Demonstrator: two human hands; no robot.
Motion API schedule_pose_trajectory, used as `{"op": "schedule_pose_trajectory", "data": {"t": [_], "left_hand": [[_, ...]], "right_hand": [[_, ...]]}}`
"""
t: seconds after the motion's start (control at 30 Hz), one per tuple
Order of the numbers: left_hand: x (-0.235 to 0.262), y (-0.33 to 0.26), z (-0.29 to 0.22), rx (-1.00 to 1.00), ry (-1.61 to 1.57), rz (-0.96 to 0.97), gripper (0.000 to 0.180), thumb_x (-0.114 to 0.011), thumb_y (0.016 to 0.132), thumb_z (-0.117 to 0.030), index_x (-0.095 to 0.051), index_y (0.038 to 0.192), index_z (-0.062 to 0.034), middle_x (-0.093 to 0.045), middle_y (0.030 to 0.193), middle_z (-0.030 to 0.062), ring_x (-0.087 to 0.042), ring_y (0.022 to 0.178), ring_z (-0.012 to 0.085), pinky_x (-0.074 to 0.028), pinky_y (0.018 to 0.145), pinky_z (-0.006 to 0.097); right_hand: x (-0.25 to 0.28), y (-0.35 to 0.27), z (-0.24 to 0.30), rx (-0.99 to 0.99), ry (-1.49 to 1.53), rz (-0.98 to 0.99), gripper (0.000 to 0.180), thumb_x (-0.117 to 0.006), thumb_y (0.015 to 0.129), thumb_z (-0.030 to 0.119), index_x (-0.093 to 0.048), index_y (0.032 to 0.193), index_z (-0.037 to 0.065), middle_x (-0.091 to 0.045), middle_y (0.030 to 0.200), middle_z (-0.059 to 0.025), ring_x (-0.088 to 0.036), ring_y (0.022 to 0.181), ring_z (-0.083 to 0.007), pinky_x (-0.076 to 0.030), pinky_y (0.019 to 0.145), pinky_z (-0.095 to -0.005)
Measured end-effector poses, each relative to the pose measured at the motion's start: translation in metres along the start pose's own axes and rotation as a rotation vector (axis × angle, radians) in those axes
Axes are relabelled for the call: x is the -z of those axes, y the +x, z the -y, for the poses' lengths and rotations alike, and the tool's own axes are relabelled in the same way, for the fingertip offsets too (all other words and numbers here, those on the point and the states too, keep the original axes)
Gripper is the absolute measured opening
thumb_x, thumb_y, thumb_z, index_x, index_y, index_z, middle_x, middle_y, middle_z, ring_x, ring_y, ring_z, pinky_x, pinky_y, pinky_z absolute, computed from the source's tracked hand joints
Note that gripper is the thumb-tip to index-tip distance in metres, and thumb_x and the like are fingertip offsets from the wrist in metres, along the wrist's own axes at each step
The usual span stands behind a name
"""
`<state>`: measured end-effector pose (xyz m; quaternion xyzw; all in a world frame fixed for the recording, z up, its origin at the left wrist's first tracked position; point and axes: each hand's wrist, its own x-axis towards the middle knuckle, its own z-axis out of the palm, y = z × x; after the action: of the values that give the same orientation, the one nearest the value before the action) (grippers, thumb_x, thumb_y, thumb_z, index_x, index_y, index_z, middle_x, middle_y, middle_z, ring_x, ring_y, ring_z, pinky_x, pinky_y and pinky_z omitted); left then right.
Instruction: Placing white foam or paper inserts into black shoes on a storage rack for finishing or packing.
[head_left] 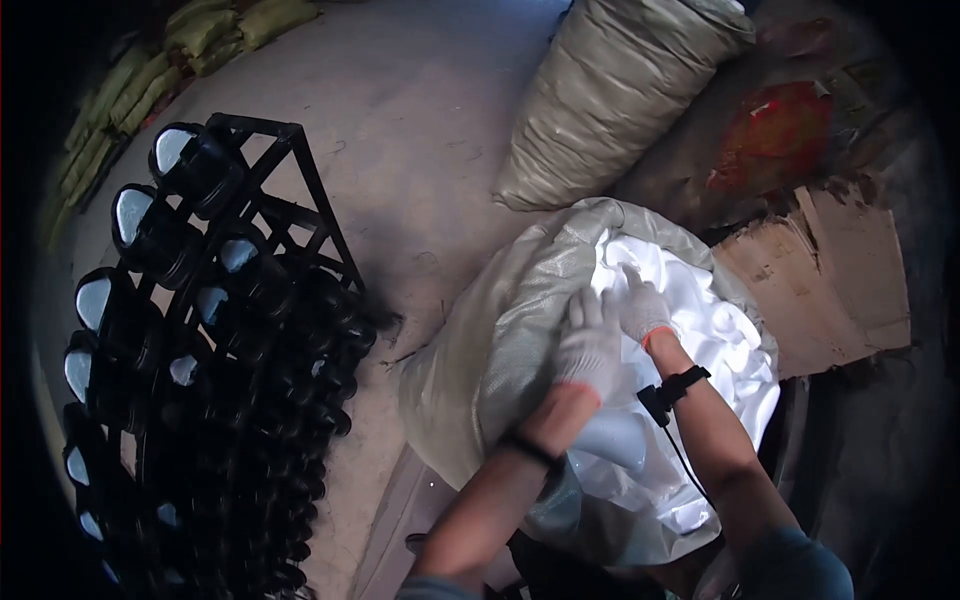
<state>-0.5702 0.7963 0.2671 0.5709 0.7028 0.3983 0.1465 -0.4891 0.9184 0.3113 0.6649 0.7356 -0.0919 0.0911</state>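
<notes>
A large pale woven sack (480,350) stands in front of me with its mouth rolled back. White, glossy, curved pieces (735,340) fill it; glare hides what kind they are. My left hand (588,352), in a white knit glove with an orange cuff, lies on the pieces near the sack's left rim, fingers stretched out. Just to its right, my right hand (643,306), gloved the same way, reaches among the pieces. Its fingers look extended, though their tips merge with the bright white. A black strap with a small device (672,394) sits on my right wrist.
On the left, a black metal rack (318,190) carries many rows of black shoes (160,240) with pale insides. Another full sack (610,100) lies beyond mine. Torn cardboard (820,275) is at the right, a red patch (775,135) behind it. Stacked yellow-green sacks (125,95) line the far left.
</notes>
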Motion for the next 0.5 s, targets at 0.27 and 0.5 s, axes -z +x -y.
{"op": "schedule_pose_trajectory", "data": {"t": [0.27,0.5], "left_hand": [[-0.087,0.032,0.033,0.069,0.393,0.073,0.051,-0.063,0.097,-0.021,-0.063,0.144,-0.0002,-0.051,0.156,0.0226,-0.054,0.138,0.0415,-0.044,0.114,0.052],[-0.041,0.037,0.175,0.377,0.366,-0.022,0.039,-0.061,0.1,-0.014,-0.068,0.137,-0.0018,-0.067,0.135,0.0225,-0.065,0.122,0.0375,-0.052,0.105,0.051]], "right_hand": [[-0.056,-0.009,-0.096,0.294,0.403,0.21,0.085,-0.079,0.089,0.019,-0.046,0.166,0.003,-0.067,0.149,-0.0278,-0.064,0.141,-0.0402,-0.052,0.117,-0.0431],[-0.025,-0.101,-0.056,0.517,0.691,-0.006,0.076,-0.076,0.086,0.009,-0.056,0.157,-0.005,-0.067,0.151,-0.0271,-0.063,0.142,-0.0362,-0.046,0.122,-0.0398]]}}
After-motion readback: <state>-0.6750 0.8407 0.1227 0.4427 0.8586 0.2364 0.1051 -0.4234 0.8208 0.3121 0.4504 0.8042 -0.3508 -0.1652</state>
